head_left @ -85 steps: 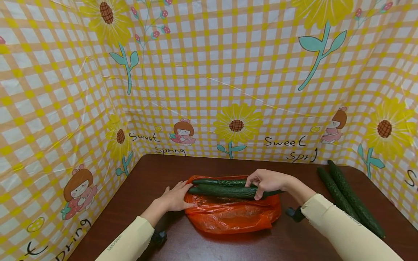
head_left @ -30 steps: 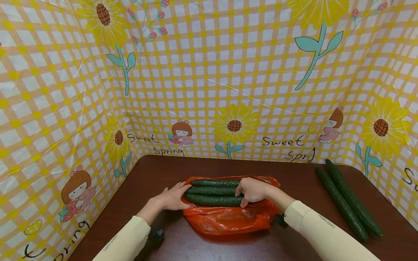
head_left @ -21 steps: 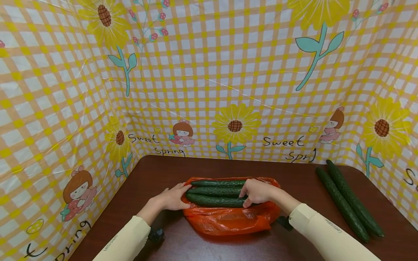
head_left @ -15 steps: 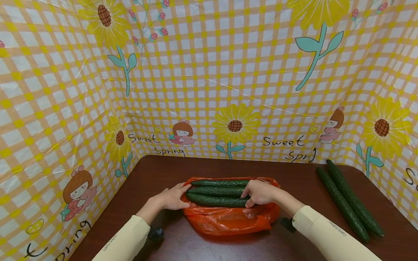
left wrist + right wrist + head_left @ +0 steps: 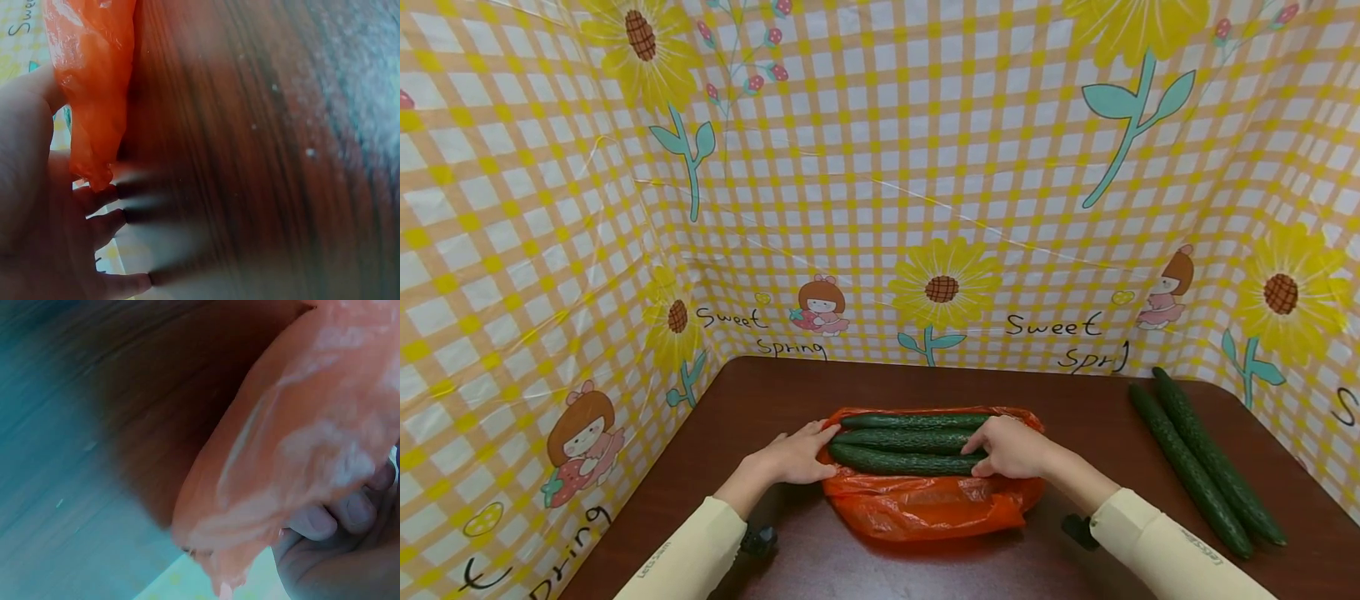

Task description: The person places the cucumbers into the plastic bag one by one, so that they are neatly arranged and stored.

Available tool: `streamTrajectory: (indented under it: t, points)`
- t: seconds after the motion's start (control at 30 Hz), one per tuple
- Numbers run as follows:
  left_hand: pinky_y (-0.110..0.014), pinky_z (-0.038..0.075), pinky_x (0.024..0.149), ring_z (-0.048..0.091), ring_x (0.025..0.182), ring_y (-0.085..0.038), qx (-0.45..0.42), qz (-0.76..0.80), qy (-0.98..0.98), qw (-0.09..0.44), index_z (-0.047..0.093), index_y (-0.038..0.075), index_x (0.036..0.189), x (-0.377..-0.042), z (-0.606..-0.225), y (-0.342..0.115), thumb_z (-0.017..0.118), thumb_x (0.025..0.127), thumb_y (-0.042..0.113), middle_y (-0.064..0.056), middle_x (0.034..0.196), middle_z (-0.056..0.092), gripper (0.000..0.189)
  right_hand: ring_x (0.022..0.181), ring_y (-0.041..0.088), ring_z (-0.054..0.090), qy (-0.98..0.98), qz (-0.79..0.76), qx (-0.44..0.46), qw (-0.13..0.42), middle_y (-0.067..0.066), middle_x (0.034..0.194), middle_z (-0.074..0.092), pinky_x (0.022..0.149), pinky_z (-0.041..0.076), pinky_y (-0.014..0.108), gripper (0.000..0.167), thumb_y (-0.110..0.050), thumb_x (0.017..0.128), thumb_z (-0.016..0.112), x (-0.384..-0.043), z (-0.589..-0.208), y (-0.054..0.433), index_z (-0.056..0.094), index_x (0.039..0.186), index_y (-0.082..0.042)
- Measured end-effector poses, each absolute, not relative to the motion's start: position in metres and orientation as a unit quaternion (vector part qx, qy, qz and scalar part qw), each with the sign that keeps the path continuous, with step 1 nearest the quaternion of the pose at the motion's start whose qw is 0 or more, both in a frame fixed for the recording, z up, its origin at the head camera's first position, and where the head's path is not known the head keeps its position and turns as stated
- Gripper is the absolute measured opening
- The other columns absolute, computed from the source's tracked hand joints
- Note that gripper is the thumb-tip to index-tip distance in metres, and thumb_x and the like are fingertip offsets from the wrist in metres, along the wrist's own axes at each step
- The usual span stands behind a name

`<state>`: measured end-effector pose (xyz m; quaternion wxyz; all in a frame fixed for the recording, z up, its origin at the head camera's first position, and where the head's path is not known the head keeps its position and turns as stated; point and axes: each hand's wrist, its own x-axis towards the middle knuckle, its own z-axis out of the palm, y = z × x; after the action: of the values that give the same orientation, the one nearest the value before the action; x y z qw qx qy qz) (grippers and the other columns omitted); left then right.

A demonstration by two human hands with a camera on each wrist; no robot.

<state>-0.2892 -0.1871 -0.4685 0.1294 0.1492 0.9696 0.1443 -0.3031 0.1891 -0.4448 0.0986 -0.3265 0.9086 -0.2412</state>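
In the head view an orange plastic bag [image 5: 925,508] lies on the table, its mouth spread upward. Three dark green cucumbers are side by side in it: a far one [image 5: 917,422], a middle one [image 5: 902,440] and a near one [image 5: 902,461]. My left hand [image 5: 793,458] rests against the bag's left end, fingers mostly straight and spread; in the left wrist view several fingertips [image 5: 119,219] reach the table beside the bag. My right hand [image 5: 1011,446] holds the near cucumber's right end with curled thumb and fingers. That end is hidden beneath the hand.
Two more cucumbers, one [image 5: 1187,471] and another [image 5: 1221,454], lie side by side at the right of the brown table [image 5: 760,392]. A checked, flower-printed cloth [image 5: 865,208] stands around the back and sides.
Three cucumbers now lie side by side in the bag, where two showed at first. My right hand went left, then slid back right along the near cucumber. The left hand stayed at the bag.
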Motion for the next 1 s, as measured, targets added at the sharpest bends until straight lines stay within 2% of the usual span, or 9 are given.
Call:
streamTrajectory:
  t: [0.27,0.33,0.43,0.53,0.73,0.87,1.0]
  points:
    - [-0.067,0.017,0.118,0.022,0.154,-0.03,0.144,0.141,0.972,0.119,0.032,0.019,0.16,-0.288,-0.47,-0.184,0.063,0.096,0.046,-0.011,0.166,0.026,0.076,0.053,0.007,0.032,0.931,-0.218,-0.286,0.062,0.0,0.065,0.062,0.052,0.028,0.024,0.024,-0.014,0.082,0.082,-0.296,-0.445,0.201,0.08,0.106,-0.014]
    - [-0.067,0.018,0.118,0.023,0.154,-0.031,0.143,0.142,0.972,0.117,0.033,0.018,0.159,-0.287,-0.47,-0.183,0.062,0.096,0.044,-0.012,0.166,0.027,0.074,0.055,0.007,0.04,0.937,-0.216,-0.271,0.049,0.001,0.078,0.072,0.054,0.034,0.025,0.021,-0.016,0.082,0.083,-0.294,-0.445,0.204,0.08,0.103,-0.015]
    - [-0.067,0.017,0.118,0.022,0.154,-0.031,0.141,0.141,0.973,0.114,0.033,0.018,0.159,-0.286,-0.471,-0.182,0.062,0.097,0.044,-0.012,0.166,0.027,0.074,0.068,0.009,0.055,0.948,-0.204,-0.244,0.023,0.0,0.099,0.076,0.06,0.045,0.03,0.016,-0.019,0.081,0.084,-0.289,-0.445,0.209,0.08,0.096,-0.017]
    - [-0.066,0.017,0.118,0.022,0.154,-0.031,0.141,0.137,0.974,0.111,0.033,0.018,0.159,-0.286,-0.472,-0.182,0.064,0.096,0.045,-0.012,0.166,0.027,0.076,0.076,0.012,0.06,0.959,-0.177,-0.22,0.009,-0.001,0.094,0.073,0.063,0.05,0.035,0.017,-0.024,0.078,0.086,-0.286,-0.444,0.214,0.079,0.093,-0.019]
    - [-0.067,0.019,0.117,0.024,0.154,-0.031,0.138,0.132,0.976,0.101,0.034,0.018,0.159,-0.287,-0.474,-0.181,0.067,0.093,0.045,-0.012,0.165,0.028,0.079,0.079,0.017,0.062,0.97,-0.125,-0.208,-0.002,-0.003,0.09,0.071,0.064,0.052,0.041,0.022,-0.032,0.076,0.087,-0.283,-0.442,0.221,0.078,0.09,-0.019]
    - [-0.067,0.02,0.116,0.026,0.153,-0.031,0.138,0.131,0.978,0.091,0.035,0.017,0.158,-0.286,-0.474,-0.179,0.066,0.094,0.043,-0.012,0.165,0.03,0.076,0.072,0.015,0.06,0.974,-0.113,-0.198,-0.008,-0.002,0.086,0.07,0.06,0.051,0.039,0.022,-0.035,0.077,0.086,-0.282,-0.441,0.224,0.077,0.086,-0.017]
    - [-0.067,0.021,0.116,0.027,0.153,-0.032,0.137,0.13,0.979,0.083,0.037,0.017,0.158,-0.284,-0.474,-0.178,0.064,0.095,0.039,-0.012,0.164,0.031,0.072,0.063,0.013,0.054,0.976,-0.109,-0.186,-0.004,-0.005,0.075,0.065,0.053,0.043,0.034,0.02,-0.036,0.08,0.084,-0.279,-0.441,0.226,0.075,0.078,-0.018]
